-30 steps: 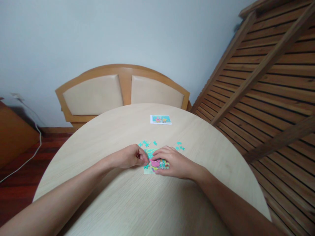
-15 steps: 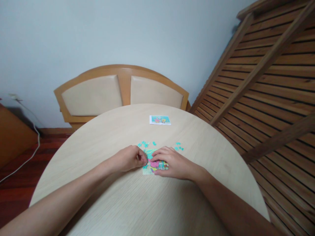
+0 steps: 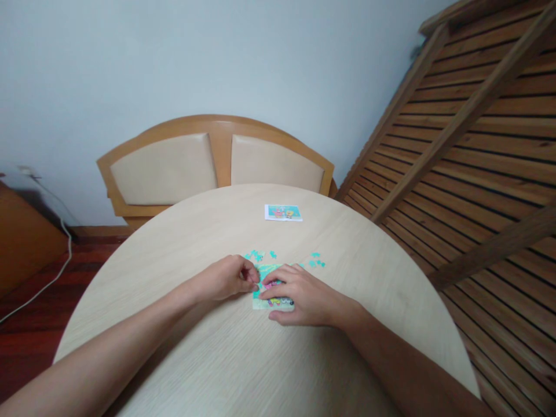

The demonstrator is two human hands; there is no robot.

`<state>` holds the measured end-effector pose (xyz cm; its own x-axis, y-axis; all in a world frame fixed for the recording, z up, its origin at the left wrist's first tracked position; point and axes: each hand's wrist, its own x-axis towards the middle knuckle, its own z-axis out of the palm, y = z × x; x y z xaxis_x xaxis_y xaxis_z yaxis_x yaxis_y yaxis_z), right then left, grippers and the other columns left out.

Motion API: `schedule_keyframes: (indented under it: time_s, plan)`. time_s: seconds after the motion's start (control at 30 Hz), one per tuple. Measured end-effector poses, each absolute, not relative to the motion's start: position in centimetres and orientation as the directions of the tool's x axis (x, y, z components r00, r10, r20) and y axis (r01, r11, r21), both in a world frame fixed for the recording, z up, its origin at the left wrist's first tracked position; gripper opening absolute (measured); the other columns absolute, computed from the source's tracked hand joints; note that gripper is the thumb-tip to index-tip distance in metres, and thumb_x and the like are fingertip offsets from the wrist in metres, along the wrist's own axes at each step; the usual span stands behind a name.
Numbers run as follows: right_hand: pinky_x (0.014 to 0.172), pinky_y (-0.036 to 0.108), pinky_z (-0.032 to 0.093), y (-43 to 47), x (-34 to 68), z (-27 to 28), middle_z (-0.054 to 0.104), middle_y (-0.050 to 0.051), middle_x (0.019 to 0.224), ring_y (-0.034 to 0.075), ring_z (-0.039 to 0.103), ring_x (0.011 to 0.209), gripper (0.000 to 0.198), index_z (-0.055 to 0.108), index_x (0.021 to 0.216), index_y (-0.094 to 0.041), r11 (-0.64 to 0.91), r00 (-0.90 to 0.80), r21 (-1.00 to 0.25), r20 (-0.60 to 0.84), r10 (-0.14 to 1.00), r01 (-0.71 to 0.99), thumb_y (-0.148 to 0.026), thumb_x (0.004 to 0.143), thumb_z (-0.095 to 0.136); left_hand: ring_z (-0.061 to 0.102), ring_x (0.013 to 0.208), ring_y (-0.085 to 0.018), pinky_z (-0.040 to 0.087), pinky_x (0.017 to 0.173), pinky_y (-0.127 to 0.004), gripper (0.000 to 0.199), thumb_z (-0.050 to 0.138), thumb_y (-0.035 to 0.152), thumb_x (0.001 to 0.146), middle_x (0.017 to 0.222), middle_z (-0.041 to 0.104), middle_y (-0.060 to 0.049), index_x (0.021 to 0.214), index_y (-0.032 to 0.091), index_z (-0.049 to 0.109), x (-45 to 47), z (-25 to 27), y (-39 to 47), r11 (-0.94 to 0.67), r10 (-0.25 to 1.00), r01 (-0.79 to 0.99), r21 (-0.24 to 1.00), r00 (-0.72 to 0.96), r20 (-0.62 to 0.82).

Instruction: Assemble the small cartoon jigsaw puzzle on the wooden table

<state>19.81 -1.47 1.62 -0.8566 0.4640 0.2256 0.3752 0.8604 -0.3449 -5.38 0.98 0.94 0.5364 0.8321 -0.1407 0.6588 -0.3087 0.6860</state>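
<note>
A small jigsaw puzzle (image 3: 256, 303) with a teal, pink and yellow cartoon picture lies flat near the middle of the round table. At its left edge my left hand (image 3: 230, 278) is closed in a pinch; whatever is between the fingertips is too small to make out. Fingers apart, my right hand (image 3: 308, 295) rests over the puzzle's right part and hides much of the picture. Loose teal puzzle pieces (image 3: 256, 255) lie just beyond the left hand. Several more loose pieces (image 3: 317, 263) are past the right hand.
Farther back on the pale round table (image 3: 195, 359) lies a picture card (image 3: 284, 213) with cartoon figures. Behind the table stands a padded headboard (image 3: 223, 150) against the wall. A slatted wooden frame (image 3: 478, 133) leans at the right. On the left, a white cable (image 3: 65, 260) hangs to the floor.
My right hand has shifted slightly left and toward me, its fingers more spread over the puzzle. The left hand stays at the left edge, its fingertips slightly moved.
</note>
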Motion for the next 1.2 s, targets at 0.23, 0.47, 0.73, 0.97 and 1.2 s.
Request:
schedule_keyframes:
  time_s: [0.23,0.47,0.73,0.97,1.2]
  plan:
    - [0.106,0.04,0.039,-1.4,19.8,1.6,0.067,0.006,0.124,0.025,0.058,0.117,0.035,0.072,0.117,-0.026,0.85,-0.848,-0.356,0.223,0.481,0.388,-0.038,0.084,0.073,0.063,0.078,-0.02,0.043,0.067,-0.028,0.03,0.063,0.039,0.085,0.095,0.073,-0.007,0.107,0.02,0.072,-6.6,1.0,3.0,-0.296,0.954,0.832,0.469,0.283,0.101]
    - [0.106,0.039,0.039,-1.4,19.8,1.6,0.068,0.006,0.123,0.024,0.058,0.117,0.035,0.072,0.116,-0.024,0.84,-0.835,-0.375,0.238,0.495,0.391,-0.036,0.082,0.074,0.063,0.09,-0.023,0.048,0.081,-0.032,0.024,0.059,0.032,0.088,0.102,0.069,-0.012,0.099,0.016,0.073,-6.5,0.2,3.5,-0.419,0.907,0.788,0.45,0.378,0.183]
    - [0.106,0.04,0.04,-1.3,20.0,1.6,0.068,0.006,0.122,0.024,0.059,0.116,0.037,0.071,0.117,-0.024,0.825,-0.822,-0.4,0.244,0.515,0.399,-0.035,0.081,0.075,0.06,0.073,-0.016,0.045,0.07,-0.027,0.022,0.057,0.031,0.084,0.085,0.07,-0.005,0.094,0.015,0.068,-7.2,0.1,3.9,-0.393,0.901,0.728,0.562,0.426,0.078]
    - [0.105,0.039,0.04,-1.1,20.2,1.5,0.069,0.006,0.12,0.024,0.059,0.116,0.037,0.071,0.116,-0.024,0.827,-0.817,-0.398,0.258,0.516,0.397,-0.034,0.081,0.076,0.058,0.069,-0.016,0.041,0.065,-0.026,0.028,0.057,0.034,0.082,0.083,0.071,-0.005,0.098,0.015,0.071,-7.4,0.1,3.7,-0.364,0.911,0.755,0.545,0.41,0.039]
    - [0.106,0.04,0.04,-1.2,20.3,1.7,0.069,0.006,0.12,0.024,0.059,0.115,0.035,0.071,0.115,-0.024,0.822,-0.813,-0.397,0.25,0.525,0.409,-0.034,0.081,0.075,0.058,0.074,-0.017,0.044,0.07,-0.026,0.028,0.06,0.034,0.078,0.087,0.069,-0.006,0.097,0.015,0.066,-7.8,0.4,3.8,-0.334,0.912,0.743,0.58,0.41,0.001]
